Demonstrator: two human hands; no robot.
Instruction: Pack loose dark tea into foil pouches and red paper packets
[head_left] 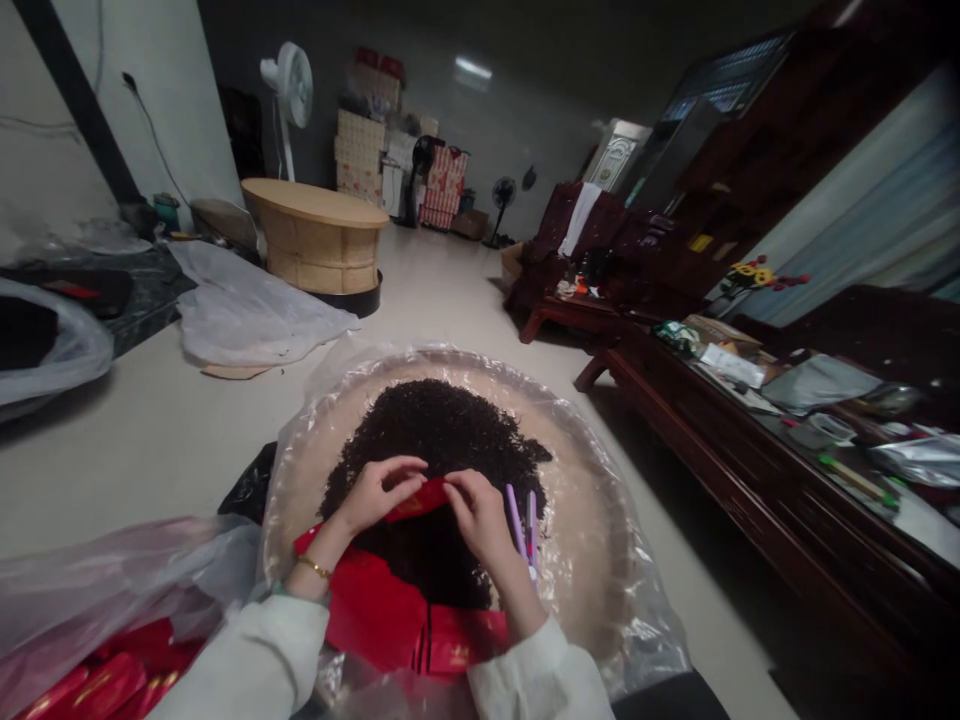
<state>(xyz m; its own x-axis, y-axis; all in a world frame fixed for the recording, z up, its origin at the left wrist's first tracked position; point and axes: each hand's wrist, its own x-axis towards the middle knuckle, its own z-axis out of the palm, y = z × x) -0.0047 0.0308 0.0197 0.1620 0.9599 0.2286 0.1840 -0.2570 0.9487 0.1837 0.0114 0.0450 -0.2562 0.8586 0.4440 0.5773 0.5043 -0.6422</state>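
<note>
A round shallow basket tray [592, 500], lined with clear plastic, holds a heap of dark loose tea leaves [439, 440]. Over the heap, my left hand [375, 492] and my right hand [478, 515] pinch the two ends of a small red packet [421, 498]. Both hands are closed on it. A purple scoop or tweezers [523, 525] lies on the tray just right of my right hand. More red packets [390, 615] lie at the tray's near edge under my wrists.
A clear bag of red packets [90, 680] sits at the lower left. A long dark wooden table [750, 450] with clutter runs along the right. A round wooden drum [319, 235], plastic sheets [247, 310], fans and stacked boxes stand farther back.
</note>
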